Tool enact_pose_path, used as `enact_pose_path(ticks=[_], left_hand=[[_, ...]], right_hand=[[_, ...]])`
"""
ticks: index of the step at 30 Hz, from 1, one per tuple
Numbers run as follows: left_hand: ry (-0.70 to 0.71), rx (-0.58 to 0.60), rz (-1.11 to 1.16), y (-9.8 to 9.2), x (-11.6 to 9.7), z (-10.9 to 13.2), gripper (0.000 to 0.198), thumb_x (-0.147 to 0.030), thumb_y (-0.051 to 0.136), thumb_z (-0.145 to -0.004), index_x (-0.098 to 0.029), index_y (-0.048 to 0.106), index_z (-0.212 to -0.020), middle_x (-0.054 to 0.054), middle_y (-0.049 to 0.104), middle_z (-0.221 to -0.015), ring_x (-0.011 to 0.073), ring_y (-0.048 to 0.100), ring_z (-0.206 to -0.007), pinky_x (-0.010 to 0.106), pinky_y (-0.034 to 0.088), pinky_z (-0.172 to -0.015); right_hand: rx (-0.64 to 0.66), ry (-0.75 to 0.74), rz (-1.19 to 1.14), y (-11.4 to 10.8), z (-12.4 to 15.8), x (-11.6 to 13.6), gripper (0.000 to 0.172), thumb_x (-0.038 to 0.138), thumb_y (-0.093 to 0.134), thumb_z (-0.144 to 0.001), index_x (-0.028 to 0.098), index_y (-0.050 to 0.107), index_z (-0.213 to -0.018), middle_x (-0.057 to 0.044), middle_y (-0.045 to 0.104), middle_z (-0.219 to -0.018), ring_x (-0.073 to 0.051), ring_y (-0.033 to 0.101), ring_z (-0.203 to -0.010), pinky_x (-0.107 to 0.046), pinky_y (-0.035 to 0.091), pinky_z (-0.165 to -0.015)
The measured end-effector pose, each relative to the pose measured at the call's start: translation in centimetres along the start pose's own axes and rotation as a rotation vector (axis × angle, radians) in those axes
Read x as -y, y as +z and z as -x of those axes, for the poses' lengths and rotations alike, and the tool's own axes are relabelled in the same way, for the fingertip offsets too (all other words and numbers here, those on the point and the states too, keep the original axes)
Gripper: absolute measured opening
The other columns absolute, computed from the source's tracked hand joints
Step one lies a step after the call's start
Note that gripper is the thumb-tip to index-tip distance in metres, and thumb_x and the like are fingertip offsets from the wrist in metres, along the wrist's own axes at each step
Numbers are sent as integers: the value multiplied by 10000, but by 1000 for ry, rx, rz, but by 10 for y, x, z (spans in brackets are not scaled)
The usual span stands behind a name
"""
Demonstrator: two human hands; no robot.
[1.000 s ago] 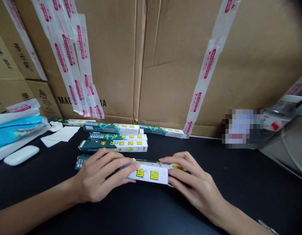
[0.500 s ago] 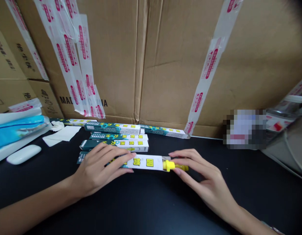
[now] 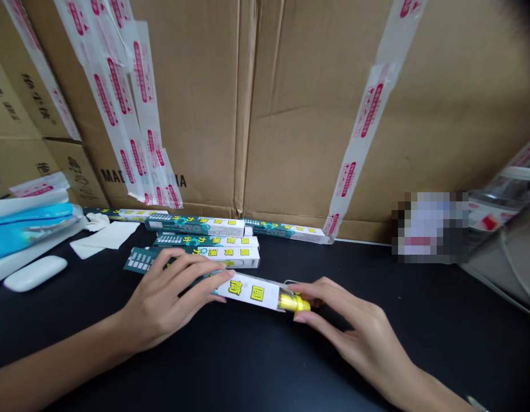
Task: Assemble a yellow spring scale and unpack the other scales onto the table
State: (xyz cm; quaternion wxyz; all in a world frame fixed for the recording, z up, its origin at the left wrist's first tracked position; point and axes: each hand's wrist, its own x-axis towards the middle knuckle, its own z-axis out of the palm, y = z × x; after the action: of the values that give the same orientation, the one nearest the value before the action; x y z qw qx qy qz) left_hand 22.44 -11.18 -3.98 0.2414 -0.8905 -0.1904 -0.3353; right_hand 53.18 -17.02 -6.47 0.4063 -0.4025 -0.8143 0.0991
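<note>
My left hand (image 3: 162, 300) is wrapped over a slim white and dark green cardboard box (image 3: 252, 290), its fingers across the top and the thumb along the near side. The box lies tilted, its right end lower and open. From that end sticks a tubular spring scale (image 3: 295, 302) with a yellow cap; the rest of it is inside the box. My right hand (image 3: 355, 320) pinches the yellow cap between thumb and fingers. A thin light loop shows near those fingertips.
Several matching boxes (image 3: 194, 225) lie behind my hands, against a large taped carton (image 3: 291, 114). On the left are white paper pieces (image 3: 106, 239), a white mouse (image 3: 35, 273) and a blue packet (image 3: 31, 226). A clear container (image 3: 497, 206) stands at the far right, beside a blurred-out patch.
The spring scale has slid further left into the box, so less of it sticks out. The box's right end has swung toward me, and my right hand has moved with the cap.
</note>
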Motion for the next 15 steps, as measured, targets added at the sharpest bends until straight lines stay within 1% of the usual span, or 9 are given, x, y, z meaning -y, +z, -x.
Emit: enact_pose_path(ticks=[3,5,7,11,13,15], left_hand=[[-53,20,-34,-1,6,2,277,-112,608,-963,-173,614,-1233,94,742,-1116,253,689,-985,421,441,-838],[-88,39,-72,-3,16,6,305,-79,583,-960,-185,598,-1246,101,731,-1130,265,686,-999,448,436,-869],[-114,53,-131,-5,28,10,347,-75,564,-956,-211,571,-1274,104,721,-1146,286,679,-1020,469,431,-879],[-156,48,-265,-6,49,17,308,-139,542,-968,-202,538,-1270,135,706,-1132,320,673,-971,485,436,-828],[-180,52,-311,-5,53,18,285,-178,515,-983,-183,528,-1268,152,698,-1116,332,665,-954,482,445,-799],[-200,65,-332,-2,52,18,277,-192,486,-993,-160,521,-1266,167,688,-1108,338,659,-949,479,451,-787]], right_hand=[[-45,-3,57,-3,0,-3,319,193,586,-983,256,627,-1293,-47,683,-982,-175,672,-851,-255,556,-725],[-105,12,99,-7,0,-7,279,187,565,-987,245,661,-1242,-57,684,-976,-181,674,-850,-260,553,-721],[-163,57,137,-12,1,-11,218,218,563,-988,239,694,-1161,-59,689,-957,-191,676,-835,-277,548,-721],[-245,194,162,-19,4,-19,172,309,576,-986,257,710,-1081,-48,697,-951,-204,669,-827,-308,528,-721],[-269,231,137,-20,5,-22,170,336,583,-983,265,709,-1072,-43,697,-955,-209,665,-842,-317,519,-727],[-263,231,93,-20,6,-24,167,340,581,-984,268,706,-1069,-43,694,-962,-212,661,-865,-324,510,-739]])
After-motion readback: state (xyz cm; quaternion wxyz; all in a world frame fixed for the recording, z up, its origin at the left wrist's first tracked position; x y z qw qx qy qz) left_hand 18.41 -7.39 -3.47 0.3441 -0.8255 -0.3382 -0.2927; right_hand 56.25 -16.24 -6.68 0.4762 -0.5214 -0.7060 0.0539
